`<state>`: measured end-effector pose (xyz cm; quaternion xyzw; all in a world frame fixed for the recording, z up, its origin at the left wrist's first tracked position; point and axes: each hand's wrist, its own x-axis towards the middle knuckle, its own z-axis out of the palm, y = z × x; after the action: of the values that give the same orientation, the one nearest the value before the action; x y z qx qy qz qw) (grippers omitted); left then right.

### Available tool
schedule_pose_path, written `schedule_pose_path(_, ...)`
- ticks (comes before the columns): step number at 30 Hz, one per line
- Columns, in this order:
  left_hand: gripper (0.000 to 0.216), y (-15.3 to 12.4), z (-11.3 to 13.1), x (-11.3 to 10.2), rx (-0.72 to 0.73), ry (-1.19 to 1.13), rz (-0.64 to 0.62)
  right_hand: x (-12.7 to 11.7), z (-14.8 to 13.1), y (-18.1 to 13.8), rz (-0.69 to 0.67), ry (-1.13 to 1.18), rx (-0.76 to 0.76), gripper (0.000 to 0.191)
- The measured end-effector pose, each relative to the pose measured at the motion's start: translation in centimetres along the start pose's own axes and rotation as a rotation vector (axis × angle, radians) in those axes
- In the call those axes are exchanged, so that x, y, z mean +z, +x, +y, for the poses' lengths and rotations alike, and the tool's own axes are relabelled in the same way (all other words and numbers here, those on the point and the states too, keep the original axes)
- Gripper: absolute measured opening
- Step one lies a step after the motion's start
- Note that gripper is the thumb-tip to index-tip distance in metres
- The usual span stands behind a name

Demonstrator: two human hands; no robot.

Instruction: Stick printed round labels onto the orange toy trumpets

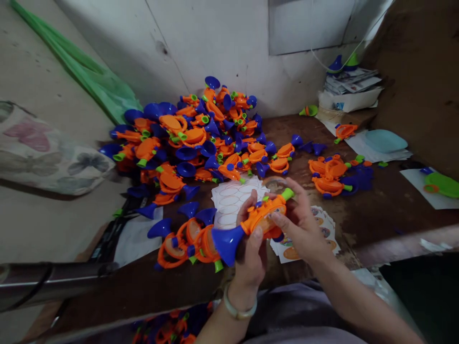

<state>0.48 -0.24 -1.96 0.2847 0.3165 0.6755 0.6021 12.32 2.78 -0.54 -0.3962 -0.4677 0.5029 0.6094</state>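
A toy trumpet (265, 214) with an orange body, a blue bell and a green mouthpiece is held up between my hands. My left hand (253, 255) wraps round its lower side near the bell, thumb in front. My right hand (303, 220) grips the mouthpiece end, its thumb pressed on the pale oval panel on the toy's side. The fingers behind the toy are partly hidden. Beneath my right hand lie sheets of printed oval stickers (289, 254), partly covered. Behind my left hand is a stack of white sheets with oval outlines (227, 203).
A big pile of similar toy trumpets (193, 136) leans against the wall. Several more (204, 241) lie left of my hands, and a few orange ones (328, 177) to the right. A pale blue dish (386, 141) sits on papers near a paper-filled box (347, 100).
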Motion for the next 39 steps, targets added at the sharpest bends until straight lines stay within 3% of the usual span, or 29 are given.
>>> schedule_pose_path(2, 0.059, -0.4, -0.8, -0.3, -0.085, 0.026, 0.0, 0.0, -0.4, 0.0, 0.156, -0.073, -0.129, 0.071)
schedule_pose_path(4, 0.055, -0.8, -1.0, -0.7, -0.142, 0.114, -0.005, -0.2, -0.7, 0.0, 0.292, -0.244, -0.366, 0.074)
schedule_pose_path(5, 0.054, -1.0, -1.0, -0.9, -0.126, 0.167, -0.011, -0.4, -0.8, -0.2, 0.296, -0.34, -0.47, 0.077)
schedule_pose_path(7, 0.062, -1.2, -0.4, -1.4, -0.026, 0.254, -0.055, -0.8, -1.1, -0.8, 0.132, -0.473, -0.562, 0.085)
schedule_pose_path(10, 0.077, -0.9, 1.0, -2.0, 0.109, 0.361, -0.138, -1.2, -1.8, -2.2, -0.27, -0.496, -0.452, 0.09)
schedule_pose_path(11, 0.075, -0.7, 1.4, -2.2, 0.133, 0.401, -0.129, -1.2, -2.2, -2.5, -0.361, -0.469, -0.393, 0.087)
schedule_pose_path(13, 0.063, -0.3, 1.9, -2.5, 0.152, 0.451, -0.075, -1.3, -3.0, -2.6, -0.419, -0.358, -0.289, 0.074)
schedule_pose_path(17, 0.054, 0.2, 1.9, -2.6, 0.095, 0.314, -0.079, -1.1, -3.7, -1.4, -0.199, -0.078, -0.198, 0.031)
schedule_pose_path(21, 0.059, 0.0, 1.7, -2.3, 0.091, 0.133, -0.127, -0.7, -3.6, -0.4, 0.005, -0.159, -0.178, 0.018)
schedule_pose_path(26, 0.056, -0.5, 2.0, -2.2, 0.053, 0.12, -0.19, -0.2, -3.6, -0.5, 0.011, -0.185, -0.06, 0.009)
schedule_pose_path(33, 0.055, -0.4, 2.1, -2.1, 0.103, 0.16, -0.265, -0.4, -3.2, -0.5, -0.023, -0.138, 0.115, 0.02)
schedule_pose_path(39, 0.052, -0.6, 2.4, -1.8, 0.177, 0.237, -0.281, -0.4, -2.9, -0.6, -0.033, -0.131, 0.13, 0.02)
